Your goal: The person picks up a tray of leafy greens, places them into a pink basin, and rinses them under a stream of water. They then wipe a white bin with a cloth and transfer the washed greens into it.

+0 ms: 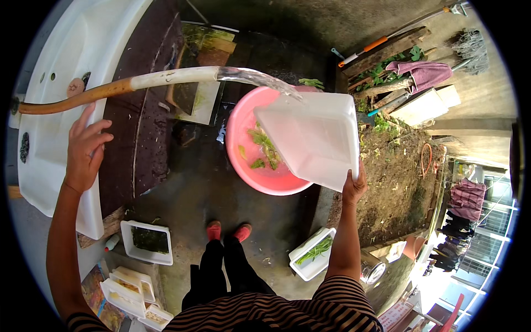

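My right hand [355, 186] grips the rim of a white plastic bin [319, 137], which is tilted over a pink basin [244, 174]. Some green leaves [265, 145] lie in the basin. Water [261, 79] pours from a hose [174, 76], orange-brown with a white end, and falls onto the bin's upper side. My left hand [86, 151] is raised beside the white sink [89, 50], its fingers apart and nothing in them. One fingertip is close to the underside of the hose; whether it touches I cannot tell.
A white tub [169, 245] with dark contents stands lower left, near several white containers [124, 294]. Another white tub [305, 272] holding green stems is lower right. A soil bed [390, 186], a mop [471, 50] and boards [427, 106] lie right. The floor [186, 186] looks wet.
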Demonstrator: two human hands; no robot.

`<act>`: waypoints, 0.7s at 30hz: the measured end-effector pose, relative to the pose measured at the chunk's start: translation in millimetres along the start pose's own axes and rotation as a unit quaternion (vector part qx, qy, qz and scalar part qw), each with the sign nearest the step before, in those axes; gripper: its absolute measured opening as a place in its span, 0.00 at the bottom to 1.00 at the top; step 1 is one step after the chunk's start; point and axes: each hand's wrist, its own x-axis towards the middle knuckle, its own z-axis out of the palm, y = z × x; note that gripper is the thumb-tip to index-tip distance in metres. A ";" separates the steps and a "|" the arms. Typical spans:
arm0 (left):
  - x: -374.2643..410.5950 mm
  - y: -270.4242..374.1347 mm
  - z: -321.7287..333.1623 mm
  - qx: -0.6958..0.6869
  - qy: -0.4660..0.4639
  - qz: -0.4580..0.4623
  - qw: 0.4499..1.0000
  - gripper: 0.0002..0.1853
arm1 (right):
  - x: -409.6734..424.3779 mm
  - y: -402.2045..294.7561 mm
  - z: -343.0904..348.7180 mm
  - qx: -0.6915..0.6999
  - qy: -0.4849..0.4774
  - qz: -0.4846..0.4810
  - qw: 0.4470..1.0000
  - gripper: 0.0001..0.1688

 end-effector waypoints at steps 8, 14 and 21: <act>-0.1 0.5 0.8 0.002 0.005 0.000 1.000 0.12 | 14.9 -37.2 84.0 0.166 -0.025 0.328 0.930 0.33; 0.0 -1.9 5.8 -0.006 0.010 0.008 1.000 0.12 | -3.8 -70.2 133.8 0.263 -0.138 0.439 0.848 0.24; -1.3 -1.0 0.7 -0.015 0.016 0.001 1.000 0.12 | -69.2 -32.4 73.3 0.358 -0.041 0.545 0.757 0.28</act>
